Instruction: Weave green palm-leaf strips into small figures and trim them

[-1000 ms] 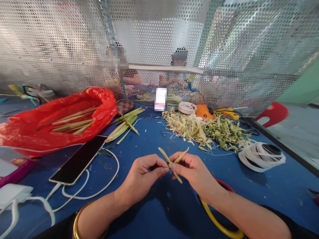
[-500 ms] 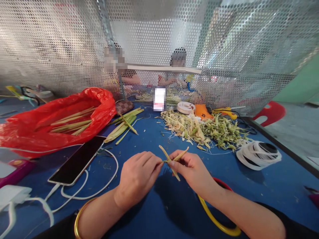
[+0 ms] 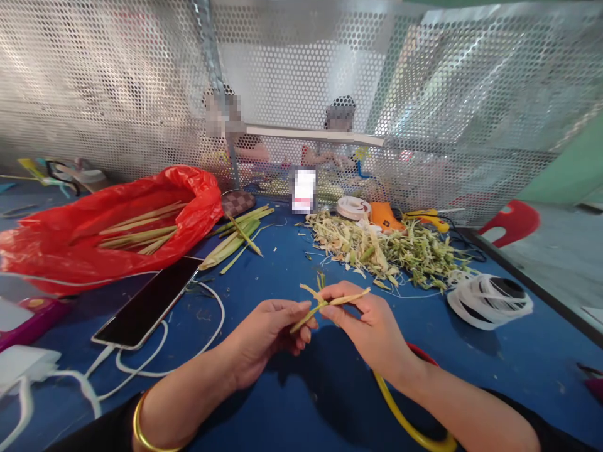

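Between my hands is a small piece of crossed, pale green-yellow leaf strips (image 3: 347,297), their ends sticking out several ways. My right hand (image 3: 370,320) pinches it at the crossing with thumb and fingers. My left hand (image 3: 277,333) grips one strip end, thumb on top, fingers curled below. Both hands are above the blue table (image 3: 264,282). Beyond them lies a heap of short leaf scraps and small woven green pieces (image 3: 414,251). Longer leaf strips (image 3: 235,245) rest to the left of the heap.
At left, a red plastic bag (image 3: 51,235) holds long strips, beside a charging phone (image 3: 151,304) and white cable (image 3: 219,314). A white ribbon roll (image 3: 490,301) stands at right. A yellow ring-shaped thing (image 3: 400,414) lies under my right forearm. Perforated metal mesh (image 3: 292,69) rises behind; people sit beyond it.
My left hand has turned from knuckles-up to thumb-up and now holds a longer strip end. The strips in my right hand have rotated, and thin green ends now point upward.
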A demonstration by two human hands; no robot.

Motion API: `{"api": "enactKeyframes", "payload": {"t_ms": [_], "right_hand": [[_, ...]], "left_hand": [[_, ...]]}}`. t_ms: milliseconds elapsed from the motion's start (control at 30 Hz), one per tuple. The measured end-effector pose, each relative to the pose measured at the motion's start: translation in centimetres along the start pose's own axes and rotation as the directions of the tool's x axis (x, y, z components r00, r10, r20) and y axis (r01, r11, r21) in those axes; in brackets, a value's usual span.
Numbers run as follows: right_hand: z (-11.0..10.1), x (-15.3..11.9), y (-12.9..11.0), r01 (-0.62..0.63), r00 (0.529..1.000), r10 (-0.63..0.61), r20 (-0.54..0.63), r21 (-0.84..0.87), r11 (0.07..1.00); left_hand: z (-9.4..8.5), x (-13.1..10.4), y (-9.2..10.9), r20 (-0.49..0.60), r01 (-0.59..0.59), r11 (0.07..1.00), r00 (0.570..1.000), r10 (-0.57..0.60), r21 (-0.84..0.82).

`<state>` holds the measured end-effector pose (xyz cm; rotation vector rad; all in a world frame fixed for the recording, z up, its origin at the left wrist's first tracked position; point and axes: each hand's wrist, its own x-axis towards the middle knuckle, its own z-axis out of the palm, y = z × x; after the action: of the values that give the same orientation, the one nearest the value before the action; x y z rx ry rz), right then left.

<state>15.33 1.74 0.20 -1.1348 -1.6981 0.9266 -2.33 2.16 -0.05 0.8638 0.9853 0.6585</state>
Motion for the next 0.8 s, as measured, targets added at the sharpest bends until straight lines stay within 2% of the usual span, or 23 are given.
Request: {"api": "enactKeyframes", "payload": {"t_ms": [100,200,400,500,567,633,700,733,767,800], "right_hand": [[-0.06,0.08,0.11,0.037,0.999,-0.037,0.029,0.004,0.999],[-0.04,0.09,0.2,0.025,0.999,-0.026,0.037,0.02,0.999],[0.27,-0.04,0.16,-0.03,0.999,0.029,0.031,0.036,0.999],[0.41,-0.19,0.17,-0.097,0.995,0.095,0.041,0.059,0.994],[0.48,-0.26,0.24,-0.179,0.982,0.173,0.07,0.093,0.979],[0.52,-0.27,0.33,-0.274,0.959,0.261,0.107,0.13,0.953],[0.52,-0.23,0.41,-0.347,0.936,0.329,0.125,0.162,0.924],[0.51,-0.21,0.43,-0.366,0.929,0.348,0.129,0.175,0.914],[0.5,-0.18,0.44,-0.369,0.928,0.351,0.126,0.182,0.911],[0.49,-0.15,0.43,-0.357,0.933,0.34,0.116,0.182,0.916]], "left_hand": [[-0.29,0.03,-0.36,0.084,0.069,0.989,0.995,-0.059,-0.129],[-0.46,-0.04,-0.51,0.118,0.121,0.97,0.988,-0.098,-0.211],[-0.37,-0.01,-0.35,0.061,0.153,0.958,0.988,-0.142,-0.244],[-0.19,0.08,-0.32,0.013,0.162,0.961,0.987,-0.163,-0.226],[-0.01,0.07,-0.35,-0.058,0.061,0.991,0.996,-0.069,-0.116],[0.17,-0.01,-0.38,-0.141,-0.126,0.984,0.98,0.143,0.125],[0.32,-0.1,-0.37,-0.177,-0.294,0.865,0.904,0.39,0.407],[0.38,-0.13,-0.36,-0.174,-0.329,0.803,0.869,0.464,0.497],[0.42,-0.15,-0.33,-0.171,-0.336,0.775,0.856,0.488,0.535],[0.46,-0.15,-0.31,-0.171,-0.324,0.789,0.866,0.469,0.521]]}}
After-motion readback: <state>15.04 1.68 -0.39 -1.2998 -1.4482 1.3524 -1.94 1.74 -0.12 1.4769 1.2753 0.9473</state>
